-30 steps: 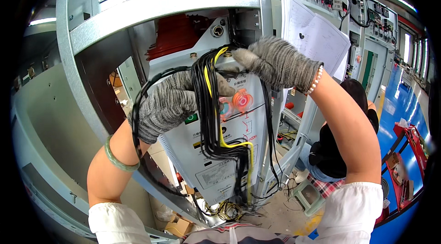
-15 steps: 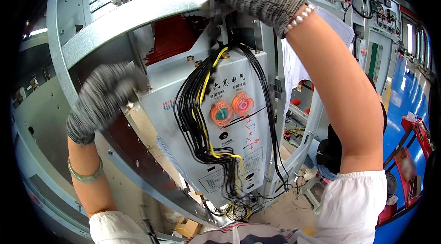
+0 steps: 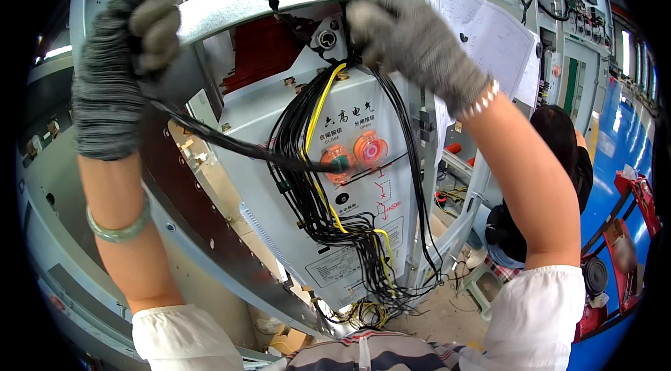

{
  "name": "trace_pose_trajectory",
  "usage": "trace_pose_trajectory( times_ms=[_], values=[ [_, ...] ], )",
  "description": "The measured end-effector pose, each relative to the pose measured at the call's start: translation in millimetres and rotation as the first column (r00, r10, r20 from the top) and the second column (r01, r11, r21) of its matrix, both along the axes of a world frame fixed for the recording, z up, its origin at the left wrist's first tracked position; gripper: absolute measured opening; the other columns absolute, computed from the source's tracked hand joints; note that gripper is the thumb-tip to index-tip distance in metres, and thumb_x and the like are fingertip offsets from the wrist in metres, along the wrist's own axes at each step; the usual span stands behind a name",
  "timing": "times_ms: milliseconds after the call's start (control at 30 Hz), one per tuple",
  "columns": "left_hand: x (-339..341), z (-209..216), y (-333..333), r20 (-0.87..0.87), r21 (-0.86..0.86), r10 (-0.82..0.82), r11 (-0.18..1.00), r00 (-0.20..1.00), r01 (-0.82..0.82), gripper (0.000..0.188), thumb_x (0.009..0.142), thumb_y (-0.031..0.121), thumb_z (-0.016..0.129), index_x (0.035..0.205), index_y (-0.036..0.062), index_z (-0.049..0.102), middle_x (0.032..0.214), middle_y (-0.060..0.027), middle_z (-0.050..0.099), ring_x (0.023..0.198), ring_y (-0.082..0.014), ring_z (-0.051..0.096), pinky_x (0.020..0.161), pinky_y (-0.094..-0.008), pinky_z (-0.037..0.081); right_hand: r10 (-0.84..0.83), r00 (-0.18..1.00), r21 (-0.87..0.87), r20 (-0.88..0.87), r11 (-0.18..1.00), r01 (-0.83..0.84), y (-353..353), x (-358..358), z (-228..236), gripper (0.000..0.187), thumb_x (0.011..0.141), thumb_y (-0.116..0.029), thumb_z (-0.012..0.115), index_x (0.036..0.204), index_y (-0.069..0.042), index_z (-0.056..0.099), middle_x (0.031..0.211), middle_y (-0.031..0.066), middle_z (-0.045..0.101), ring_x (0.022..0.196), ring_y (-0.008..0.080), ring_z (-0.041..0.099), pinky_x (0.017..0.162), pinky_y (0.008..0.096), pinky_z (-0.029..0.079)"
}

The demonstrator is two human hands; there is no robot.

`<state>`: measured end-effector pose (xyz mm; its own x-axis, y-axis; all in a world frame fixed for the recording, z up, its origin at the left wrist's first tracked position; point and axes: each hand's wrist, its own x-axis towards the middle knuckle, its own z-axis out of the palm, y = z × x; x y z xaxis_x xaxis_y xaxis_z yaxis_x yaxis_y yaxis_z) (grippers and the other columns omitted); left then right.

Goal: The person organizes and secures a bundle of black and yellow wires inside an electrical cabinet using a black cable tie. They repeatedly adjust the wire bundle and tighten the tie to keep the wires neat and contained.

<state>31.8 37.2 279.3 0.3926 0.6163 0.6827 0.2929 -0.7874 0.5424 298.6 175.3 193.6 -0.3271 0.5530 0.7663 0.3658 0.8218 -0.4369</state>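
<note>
strip (image 3: 213, 135) in left hand (image 3: 124, 53) | wire bundle (image 3: 290, 126) below right of grip, before panel (image 3: 269, 210) | right hand (image 3: 419, 49) right of grip, above bundle | papers (image 3: 489, 49) farther right | person (image 3: 507, 228) far right, below grip

Black wire bundle (image 3: 289, 135), yellow wire (image 3: 319, 105) within, hanging loosely fanned, dark flexible strip (image 3: 241, 149) slanting across its front

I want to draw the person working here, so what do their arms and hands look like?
The left hand and right hand wear streaky grey knitted gloves. A green bangle circles the left wrist; white beads circle the right. Loose white sleeves end near the elbows.
</note>
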Motion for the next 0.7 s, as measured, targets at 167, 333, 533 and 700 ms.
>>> trace_pose_trajectory(
  times_ms=[167,333,533,700],
  values=[
    [2.1,-1.8,-19.6,0.040,0.733,0.731,0.442,0.681,-0.517,0.032,0.093,0.028,0.058,0.120,0.0121,0.063,0.068,0.0010,0.054,0.062,-0.0084,0.050,0.059,-0.0213,0.042,0.432,0.895,-0.390,0.113,0.847,-0.360,5.9,-23.5,-64.6,0.045,0.089,-0.047,0.052,0.090,-0.003,0.061,0.077,0.0091,0.064,0.068,0.0163,0.064,0.058,0.0282,0.054],
    [-4.7,-14.7,-33.8,0.105,0.784,0.987,-0.158,-0.123,-0.600,0.024,0.089,0.025,0.061,0.111,0.0158,0.067,0.094,-0.0090,0.068,0.094,-0.0220,0.064,0.089,-0.0348,0.049,0.426,0.848,-0.777,-0.317,0.396,-0.489,-13.6,-52.6,-58.7,0.057,0.082,-0.055,0.064,0.106,-0.003,0.061,0.094,0.0125,0.065,0.075,0.0202,0.065,0.064,0.0300,0.055],
    [16.6,-40.9,-15.1,-0.304,0.786,0.943,0.328,0.135,-0.524,0.019,0.085,0.014,0.063,0.103,0.0105,0.067,0.104,-0.0109,0.064,0.101,-0.0243,0.062,0.090,-0.0338,0.049,0.380,0.727,-0.613,-0.572,0.391,-0.687,-29.8,-67.1,-74.9,0.045,0.080,-0.045,0.069,0.096,-0.004,0.063,0.080,0.0087,0.065,0.065,0.0182,0.062,0.054,0.0284,0.053],
    [35.6,-76.3,62.3,-0.449,0.633,0.828,0.559,0.335,-0.535,0.041,0.088,0.027,0.063,0.125,0.0109,0.055,0.115,-0.0120,0.062,0.109,-0.0264,0.059,0.097,-0.0361,0.045,0.362,0.775,-0.660,-0.518,0.408,-0.631,-45.7,-69.1,-63.9,0.038,0.080,-0.039,0.069,0.093,-0.004,0.065,0.075,0.0062,0.065,0.061,0.0154,0.062,0.053,0.0270,0.051]
  ],
)
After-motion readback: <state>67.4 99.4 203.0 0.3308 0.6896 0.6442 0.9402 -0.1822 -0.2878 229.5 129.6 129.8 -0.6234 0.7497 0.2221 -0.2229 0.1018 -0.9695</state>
